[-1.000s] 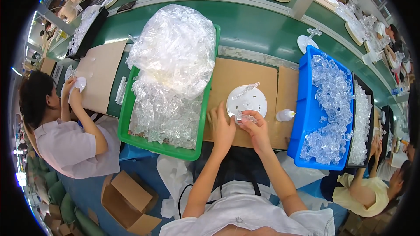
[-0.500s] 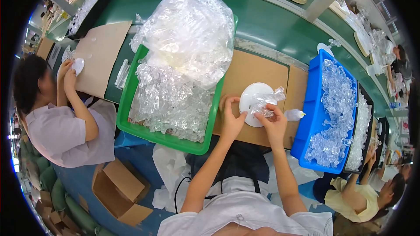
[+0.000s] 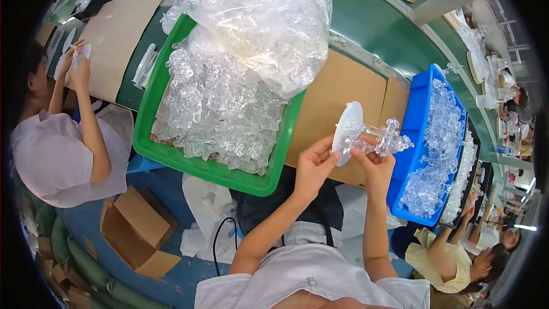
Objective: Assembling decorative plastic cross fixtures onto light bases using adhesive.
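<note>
Fingers point(image 3: 321, 147) of L hand point(image 3: 311, 171) pinch white disc point(image 3: 348, 123) by its near rim; R hand's point(image 3: 378, 173) close round clear plastic part point(image 3: 392, 139) beside it. Disc's tilted, seen against cardboard sheet point(image 3: 320, 100) on desk point(image 3: 366, 23), btwn green bin point(image 3: 214, 176) & blue bin point(image 3: 413, 137). Risks: thin-rim grip could slip; clear arms could snag blue bin b/c it's near. R fingertips partly hidden; can't tell if part's fixed to disc. Clear bag point(image 3: 269, 28) cut off at top.
</note>
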`<state>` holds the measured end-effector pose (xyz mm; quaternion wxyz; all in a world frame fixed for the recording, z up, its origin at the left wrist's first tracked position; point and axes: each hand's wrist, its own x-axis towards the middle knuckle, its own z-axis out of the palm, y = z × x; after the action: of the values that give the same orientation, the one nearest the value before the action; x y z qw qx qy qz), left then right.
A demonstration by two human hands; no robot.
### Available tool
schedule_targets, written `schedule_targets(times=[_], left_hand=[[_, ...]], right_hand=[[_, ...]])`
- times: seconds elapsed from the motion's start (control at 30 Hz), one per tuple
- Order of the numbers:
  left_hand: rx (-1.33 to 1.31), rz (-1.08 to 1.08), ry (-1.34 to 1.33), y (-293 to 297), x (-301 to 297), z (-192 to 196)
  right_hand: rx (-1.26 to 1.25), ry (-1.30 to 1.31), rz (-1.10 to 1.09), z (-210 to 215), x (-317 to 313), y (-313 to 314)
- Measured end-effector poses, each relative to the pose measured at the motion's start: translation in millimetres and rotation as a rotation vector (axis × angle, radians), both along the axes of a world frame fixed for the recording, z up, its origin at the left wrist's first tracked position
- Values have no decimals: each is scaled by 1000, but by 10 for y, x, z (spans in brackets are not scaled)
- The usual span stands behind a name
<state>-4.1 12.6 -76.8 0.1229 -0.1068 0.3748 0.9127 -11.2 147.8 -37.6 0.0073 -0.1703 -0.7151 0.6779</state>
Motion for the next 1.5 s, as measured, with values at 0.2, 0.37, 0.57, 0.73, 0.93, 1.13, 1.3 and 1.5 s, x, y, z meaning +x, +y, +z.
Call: schedule_targets(times=[0.2, 0.37, 0.57, 0.73, 0.93, 1.13, 1.3, 1.5], left_hand=[[6, 26, 31, 19, 18, -4], [47, 67, 41, 34, 21, 3], [24, 76, 75, 69, 47, -5], [-5, 95, 103, 89, 54, -1], [19, 100, 109, 111, 52, 24], [-11, 147, 116, 111, 62, -17], [-70, 174, 154, 121, 66, -77], [-154, 111, 162, 208, 163, -50]], right_hand=[[86, 69, 7, 72, -15, -127], [154, 62, -15, 82, -20, -181], [156, 65, -70, 35, 17, -200], [165, 100, -85, 23, 32, -234], [122, 57, -104, 41, -10, -222], [235, 78, -77, 129, -31, -350], [266, -83, 46, 123, -113, -163], [146, -18, 53, 165, -21, -18]])
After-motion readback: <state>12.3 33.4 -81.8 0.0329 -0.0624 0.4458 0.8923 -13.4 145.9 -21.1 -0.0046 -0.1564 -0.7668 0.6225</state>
